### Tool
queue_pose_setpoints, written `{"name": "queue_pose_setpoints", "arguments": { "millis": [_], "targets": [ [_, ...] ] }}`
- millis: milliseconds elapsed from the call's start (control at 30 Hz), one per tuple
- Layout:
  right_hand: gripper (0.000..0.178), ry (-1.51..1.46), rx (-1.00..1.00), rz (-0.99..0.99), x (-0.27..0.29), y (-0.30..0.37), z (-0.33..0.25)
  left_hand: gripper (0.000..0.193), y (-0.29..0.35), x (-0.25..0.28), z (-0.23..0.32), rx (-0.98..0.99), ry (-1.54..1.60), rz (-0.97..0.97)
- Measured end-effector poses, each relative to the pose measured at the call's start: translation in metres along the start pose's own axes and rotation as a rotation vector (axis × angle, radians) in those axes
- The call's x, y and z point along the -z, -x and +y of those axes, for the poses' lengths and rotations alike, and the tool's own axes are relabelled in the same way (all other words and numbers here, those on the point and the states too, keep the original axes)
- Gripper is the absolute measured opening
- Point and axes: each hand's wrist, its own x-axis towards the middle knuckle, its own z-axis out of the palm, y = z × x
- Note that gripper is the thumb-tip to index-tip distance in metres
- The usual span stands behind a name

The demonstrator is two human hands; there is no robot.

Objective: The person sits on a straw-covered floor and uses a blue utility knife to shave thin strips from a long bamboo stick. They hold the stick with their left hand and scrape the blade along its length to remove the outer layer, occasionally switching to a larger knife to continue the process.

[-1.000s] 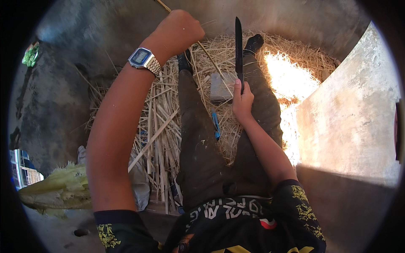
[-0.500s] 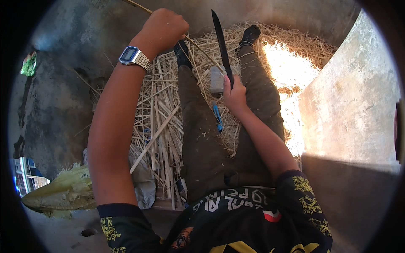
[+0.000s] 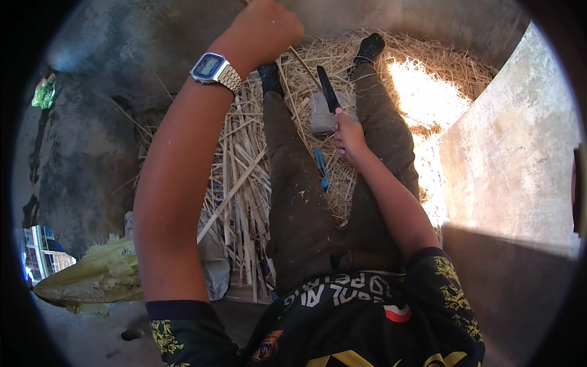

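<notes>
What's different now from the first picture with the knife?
The right hand has tipped the knife: it pointed nearly straight up the picture, and now slants left and looks shorter. Nothing was let go: the left hand still grips the thin strip. The grey block and blue tool stayed put.

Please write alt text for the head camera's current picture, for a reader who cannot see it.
The right hand grips a dark knife pointing forward, while the raised left hand holds a thin strip. Outstretched legs rest among straw and pale strips, with a grey block and a blue tool between them.
</notes>
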Motion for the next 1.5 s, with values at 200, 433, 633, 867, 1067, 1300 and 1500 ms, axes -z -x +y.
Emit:
{"name": "queue_pose_setpoints", "arguments": {
  "millis": [200, 433, 633, 867, 1067, 1300, 1500],
  "targets": [
    [0.050, 0.110, 0.614, 0.231, -0.002, 0.033, -0.017, 0.011, 0.003, -0.004, -0.001, 0.023, -0.030, 0.041],
    [0.052, 0.852, 0.310, 0.102, -0.001, -0.017, 0.030, 0.010, -0.001, -0.007, -0.004, 0.026, -0.027, 0.043],
    [0.052, -0.022, -0.278, -0.175, 0.003, -0.015, 0.012, 0.019, 0.025, -0.026, -0.016, 0.067, 0.118, 0.065],
    [0.048, 0.067, 0.706, 0.167, 0.001, 0.040, -0.015, 0.024, 0.047, -0.051, -0.021, 0.166, 0.119, -0.035],
    [0.047, 0.686, 0.353, 0.120, -0.005, 0.015, 0.010, 0.020, 0.051, -0.049, -0.022, 0.191, 0.110, -0.060],
    [0.048, 0.698, 0.283, 0.143, -0.009, 0.021, 0.007, 0.025, 0.060, -0.053, -0.016, 0.200, 0.132, -0.092],
    [0.047, 0.171, 0.708, 0.108, -0.004, 0.053, -0.050, 0.025, 0.059, -0.060, -0.021, 0.185, 0.132, -0.051]
  ]
}}
